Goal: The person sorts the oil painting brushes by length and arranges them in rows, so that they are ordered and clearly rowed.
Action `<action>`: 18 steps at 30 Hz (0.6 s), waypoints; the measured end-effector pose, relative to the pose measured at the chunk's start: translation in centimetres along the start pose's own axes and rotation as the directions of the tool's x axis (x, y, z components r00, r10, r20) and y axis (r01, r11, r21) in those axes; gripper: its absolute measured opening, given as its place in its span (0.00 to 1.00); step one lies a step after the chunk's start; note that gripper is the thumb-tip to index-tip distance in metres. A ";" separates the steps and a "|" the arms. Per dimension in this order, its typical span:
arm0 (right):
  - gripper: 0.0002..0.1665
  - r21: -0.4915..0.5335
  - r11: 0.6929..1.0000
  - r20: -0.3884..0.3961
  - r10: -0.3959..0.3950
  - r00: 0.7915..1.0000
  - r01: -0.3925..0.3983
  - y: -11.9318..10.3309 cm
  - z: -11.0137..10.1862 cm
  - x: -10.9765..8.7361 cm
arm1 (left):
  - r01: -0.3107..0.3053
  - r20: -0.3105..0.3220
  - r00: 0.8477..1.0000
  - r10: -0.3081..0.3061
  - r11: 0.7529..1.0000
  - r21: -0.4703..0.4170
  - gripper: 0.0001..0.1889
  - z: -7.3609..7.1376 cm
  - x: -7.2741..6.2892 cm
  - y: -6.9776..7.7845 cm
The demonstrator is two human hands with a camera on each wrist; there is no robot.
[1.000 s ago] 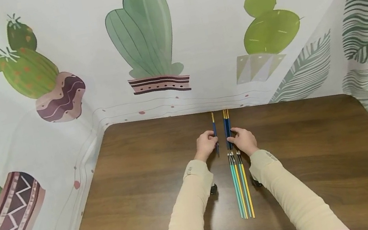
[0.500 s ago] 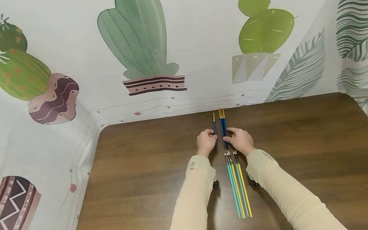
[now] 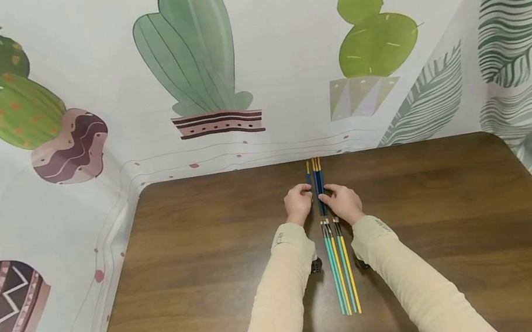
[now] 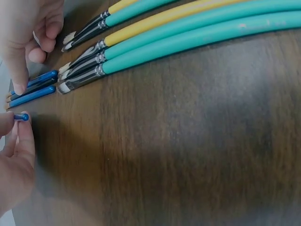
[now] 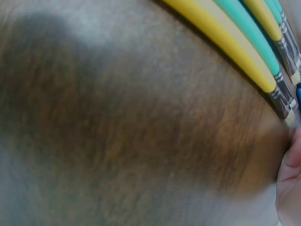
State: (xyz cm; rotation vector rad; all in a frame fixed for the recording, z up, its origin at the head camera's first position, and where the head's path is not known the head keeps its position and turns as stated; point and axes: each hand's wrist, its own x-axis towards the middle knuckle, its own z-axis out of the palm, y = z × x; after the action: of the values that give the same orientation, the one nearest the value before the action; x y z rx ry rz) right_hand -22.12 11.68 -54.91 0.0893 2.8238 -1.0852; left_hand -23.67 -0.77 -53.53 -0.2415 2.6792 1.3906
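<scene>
Between thumb and fingers of my left hand [image 3: 299, 204] a slim blue paintbrush [image 3: 307, 168] is pinched upright along the table; its blue handle end [image 4: 21, 117] peeks out in the left wrist view. Just right of it lies a small bundle of dark-blue-handled brushes [image 3: 319, 180] with yellowish tips. My right hand [image 3: 346, 203] holds this bundle, thumb laid over the handles, index finger along the right side. Nearer me lie several green and yellow paintbrushes [image 3: 342, 277], their pale bristles close to the blue handle ends. In the right wrist view my right hand [image 5: 290, 181] shows only at the edge.
Brown wooden table [image 3: 199, 272] spreads to both sides of the brushes. A white cloth with printed cacti [image 3: 203, 52] hangs right behind the far edge, and leaf-patterned cloth [image 3: 529, 24] covers the right side.
My left hand has brought its blue brush rightward, narrowing the gap to the bundle. The right hand stays at the bundle. The head view has shifted slightly.
</scene>
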 end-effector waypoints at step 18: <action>0.26 -0.013 1.000 -0.021 0.001 1.000 -0.001 0.1 0.1 0.1 | -0.068 0.209 0.976 0.064 0.998 0.011 0.24 -0.1 -0.3 0.2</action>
State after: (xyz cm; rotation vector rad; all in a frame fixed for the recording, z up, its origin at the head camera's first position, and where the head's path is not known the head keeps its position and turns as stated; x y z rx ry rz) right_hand -22.19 11.65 -55.06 0.1013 2.8481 -1.0724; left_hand -23.39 -0.74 -53.24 -0.0027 2.5466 1.3273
